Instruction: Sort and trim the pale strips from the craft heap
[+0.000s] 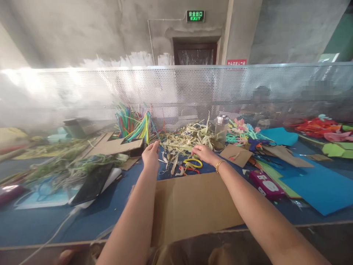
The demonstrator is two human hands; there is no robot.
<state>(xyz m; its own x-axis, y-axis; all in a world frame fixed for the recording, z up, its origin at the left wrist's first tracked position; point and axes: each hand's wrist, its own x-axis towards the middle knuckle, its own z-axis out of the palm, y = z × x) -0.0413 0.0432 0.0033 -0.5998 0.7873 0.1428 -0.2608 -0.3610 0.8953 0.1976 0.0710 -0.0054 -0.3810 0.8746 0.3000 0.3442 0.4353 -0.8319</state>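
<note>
Both my arms reach forward over a brown cardboard sheet (pixel 190 206) toward a heap of pale dried leaf strips (pixel 187 141). My left hand (pixel 150 154) is at the heap's left edge, fingers curled together near a strip; what it holds, if anything, I cannot make out. My right hand (pixel 202 152), with a gold bracelet (pixel 219 165) on the wrist, rests palm down on the strips with fingers bent into them. Yellow-handled scissors (pixel 193 163) lie just below the right hand.
Bundle of coloured straws (pixel 134 125) behind a cardboard box (pixel 118 147). Metal-capped jar (pixel 221 130), paper flowers (pixel 242 130), blue sheets (pixel 317 187), pink box (pixel 266 184) to the right. Black tablet (pixel 92 184), tangled green strips (pixel 68 167) to the left. Perforated metal screen (pixel 193 92) behind.
</note>
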